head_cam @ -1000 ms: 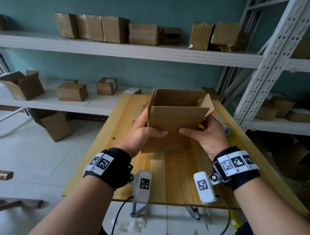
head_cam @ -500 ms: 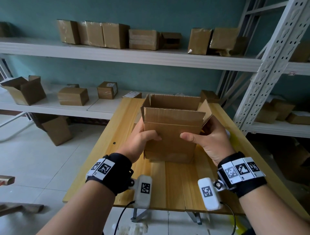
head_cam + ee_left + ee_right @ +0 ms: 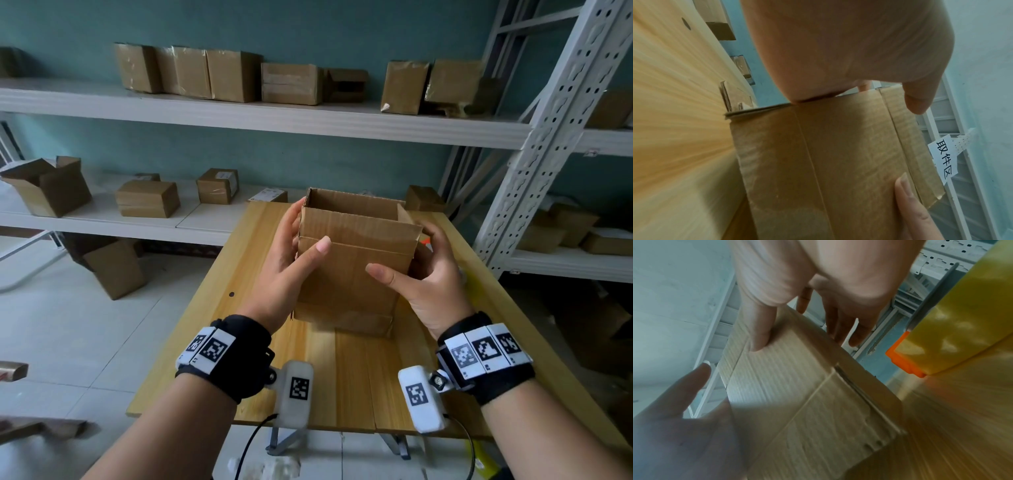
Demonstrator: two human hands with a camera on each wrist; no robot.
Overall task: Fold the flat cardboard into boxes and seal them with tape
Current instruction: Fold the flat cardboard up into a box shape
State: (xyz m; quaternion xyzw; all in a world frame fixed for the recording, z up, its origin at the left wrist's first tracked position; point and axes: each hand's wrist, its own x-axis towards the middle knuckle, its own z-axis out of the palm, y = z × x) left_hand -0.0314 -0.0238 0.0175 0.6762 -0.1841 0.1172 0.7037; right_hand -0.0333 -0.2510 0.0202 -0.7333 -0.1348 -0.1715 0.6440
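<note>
A brown cardboard box (image 3: pixel 352 274) stands upright on the wooden table (image 3: pixel 342 377), its top open and its flaps standing up. My left hand (image 3: pixel 294 253) holds the box's left corner, thumb on the near face and fingers along the left side. My right hand (image 3: pixel 423 270) holds the right corner the same way, its thumb flat on the near face. The left wrist view shows the box's (image 3: pixel 828 162) near face with both thumbs on it. In the right wrist view my right thumb presses the box (image 3: pixel 797 386) while the fingers reach past its side.
A yellow and orange tape dispenser (image 3: pixel 962 321) lies on the table right of the box. White shelves (image 3: pixel 239 116) behind hold several sealed boxes. A white metal rack (image 3: pixel 534 154) stands at the right. Another box (image 3: pixel 116 267) leans on the floor at the left.
The box was held tilted above the table; it has come down and stands upright on it. Both hands have stayed on its two near corners.
</note>
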